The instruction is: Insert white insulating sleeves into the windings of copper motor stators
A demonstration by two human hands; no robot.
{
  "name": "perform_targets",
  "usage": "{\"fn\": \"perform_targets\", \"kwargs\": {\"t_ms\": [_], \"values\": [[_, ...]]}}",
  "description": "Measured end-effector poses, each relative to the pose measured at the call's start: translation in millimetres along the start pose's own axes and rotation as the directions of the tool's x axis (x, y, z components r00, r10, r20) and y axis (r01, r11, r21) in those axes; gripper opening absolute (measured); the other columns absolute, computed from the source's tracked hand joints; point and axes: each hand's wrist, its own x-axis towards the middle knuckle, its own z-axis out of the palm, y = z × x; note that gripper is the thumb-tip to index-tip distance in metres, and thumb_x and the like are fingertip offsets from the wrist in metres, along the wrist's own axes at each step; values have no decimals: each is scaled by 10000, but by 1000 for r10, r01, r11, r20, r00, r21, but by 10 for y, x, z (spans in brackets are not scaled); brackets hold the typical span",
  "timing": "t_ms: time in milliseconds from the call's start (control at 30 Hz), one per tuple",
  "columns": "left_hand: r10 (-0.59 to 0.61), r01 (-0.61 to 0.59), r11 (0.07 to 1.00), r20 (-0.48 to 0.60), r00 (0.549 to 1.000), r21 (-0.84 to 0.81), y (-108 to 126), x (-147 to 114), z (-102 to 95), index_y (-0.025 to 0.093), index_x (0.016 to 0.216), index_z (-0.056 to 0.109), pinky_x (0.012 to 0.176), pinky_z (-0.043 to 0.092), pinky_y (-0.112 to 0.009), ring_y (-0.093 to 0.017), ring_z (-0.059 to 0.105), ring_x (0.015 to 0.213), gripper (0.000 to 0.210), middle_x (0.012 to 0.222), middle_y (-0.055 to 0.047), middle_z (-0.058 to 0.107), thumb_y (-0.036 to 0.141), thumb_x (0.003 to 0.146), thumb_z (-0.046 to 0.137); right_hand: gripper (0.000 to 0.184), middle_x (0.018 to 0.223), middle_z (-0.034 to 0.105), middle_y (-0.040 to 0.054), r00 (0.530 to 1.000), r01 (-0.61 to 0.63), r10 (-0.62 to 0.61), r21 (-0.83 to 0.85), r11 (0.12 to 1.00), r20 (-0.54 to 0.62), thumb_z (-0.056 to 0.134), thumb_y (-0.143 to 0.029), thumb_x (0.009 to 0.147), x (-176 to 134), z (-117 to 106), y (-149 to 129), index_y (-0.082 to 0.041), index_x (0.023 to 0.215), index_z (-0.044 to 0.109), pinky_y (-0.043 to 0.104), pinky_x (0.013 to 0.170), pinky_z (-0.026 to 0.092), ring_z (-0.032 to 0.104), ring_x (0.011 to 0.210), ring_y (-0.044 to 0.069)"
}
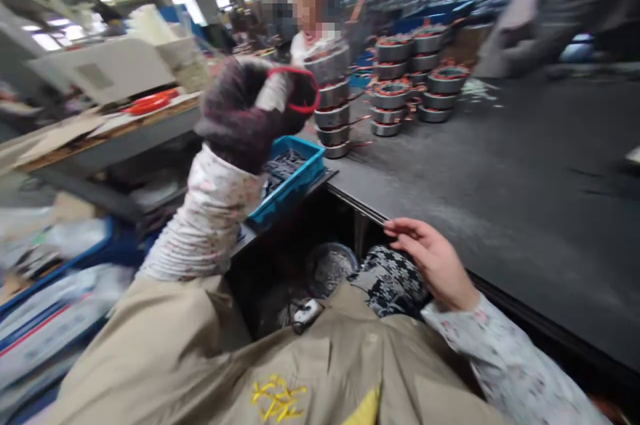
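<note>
My left hand point(240, 108), in a dark, worn glove with a pale fingertip patch, is raised at left of centre with its fingers curled. A thin red loop point(319, 99) shows at those fingers and appears to be held; blur hides its kind. Just behind the hand rises a stack of metal ring-shaped stator cores point(333, 119). My right hand point(437, 261) is bare, hovering by the table's front edge with its fingers loosely extended and nothing visible in them.
A blue tray point(295, 195) of small dark parts stands below my left hand. More stators with copper windings point(393, 95) are stacked on the dark table point(500, 165). One person point(315, 45) is across it; another person's arm point(515, 25) is at right. Orange rings point(153, 101) lie on the left shelf.
</note>
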Motion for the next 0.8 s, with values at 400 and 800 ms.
{"fn": "perform_targets", "kwargs": {"t_ms": [400,800], "values": [[-327,655,750,810,486,-91,668,-2234,1420,299,859,692,855,647,-443,-291,757,859,262,891,-31,795,469,665,740,267,1011,768,97,664,337,-651,-631,699,-368,514,-240,902,-481,-573,181,-198,1063,722,358,850,598,718,899,219],[-240,100,970,845,477,219,452,-1665,2090,268,943,578,805,596,-514,-366,734,849,320,849,-56,742,461,688,591,259,1207,762,120,749,99,-602,-851,516,-277,522,-178,995,-308,-1023,-160,-166,1175,708,364,1017,566,732,1109,227]]}}
